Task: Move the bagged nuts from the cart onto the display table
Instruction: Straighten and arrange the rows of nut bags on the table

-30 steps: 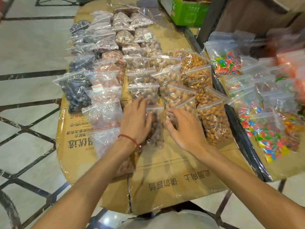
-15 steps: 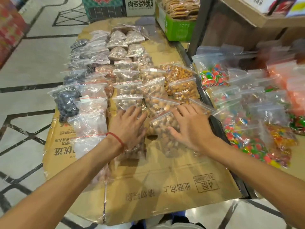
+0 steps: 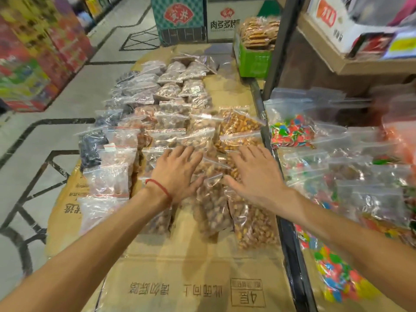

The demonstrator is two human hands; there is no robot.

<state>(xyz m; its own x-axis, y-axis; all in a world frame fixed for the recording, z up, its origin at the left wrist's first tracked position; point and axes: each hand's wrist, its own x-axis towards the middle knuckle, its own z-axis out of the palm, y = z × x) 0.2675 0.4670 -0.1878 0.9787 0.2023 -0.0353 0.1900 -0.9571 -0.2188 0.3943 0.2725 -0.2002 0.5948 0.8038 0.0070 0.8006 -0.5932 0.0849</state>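
Cardboard-lined cart [image 3: 191,278] in a shop aisle, crowded with rows of bagged nuts [image 3: 211,203]. Left hand [image 3: 177,174] and right hand [image 3: 254,176] palm-down on the nearest bags, fingers straight and spread, gripping nothing, one brown bag between them lying lengthwise toward the body. Display table [image 3: 311,287] just to the right, nearer the right hand

Glossy clear plastic bags [image 3: 211,212] on matt brown cardboard [image 3: 191,273] — polished stone floor [image 3: 45,140].
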